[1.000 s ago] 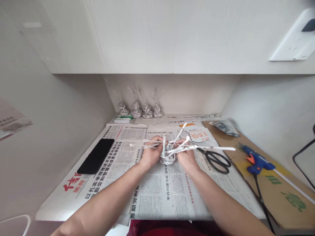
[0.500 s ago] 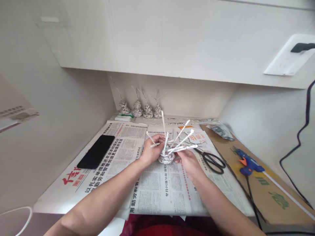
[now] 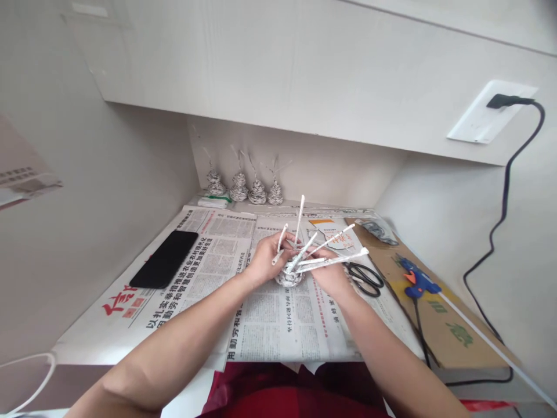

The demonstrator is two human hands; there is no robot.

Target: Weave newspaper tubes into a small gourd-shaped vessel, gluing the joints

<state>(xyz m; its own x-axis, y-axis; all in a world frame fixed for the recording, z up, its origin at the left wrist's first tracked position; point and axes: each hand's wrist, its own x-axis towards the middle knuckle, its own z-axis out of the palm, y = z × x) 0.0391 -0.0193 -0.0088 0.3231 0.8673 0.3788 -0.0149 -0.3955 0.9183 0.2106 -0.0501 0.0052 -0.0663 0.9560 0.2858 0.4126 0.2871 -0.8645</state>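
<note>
Between my hands, low over the newspaper, is a small round piece woven from rolled newspaper strips (image 3: 290, 278). Several stiff paper strips (image 3: 302, 217) stick up and out from it, most of them leaning right. My left hand (image 3: 270, 257) is closed on the woven piece's left side, with thumb and fingers near its rim. From the right, my right hand (image 3: 329, 268) reaches in at the rim, its fingers bent and partly covered by the strips. Its fingertips are hidden, so which strip they pinch I cannot make out.
Newspaper sheets (image 3: 278, 337) cover the table. A black phone (image 3: 164, 259) lies left, black-handled scissors (image 3: 364, 280) right. A blue glue gun (image 3: 416, 277) rests on cardboard (image 3: 452, 342). Several woven gourd shapes (image 3: 257, 192) stand at the back near long paper strips (image 3: 313, 212). A cable (image 3: 507, 191) hangs right.
My right hand has moved up and in against the woven piece's rim. The protruding strips have turned and shifted rightward. The camera view has tilted and shifted somewhat.
</note>
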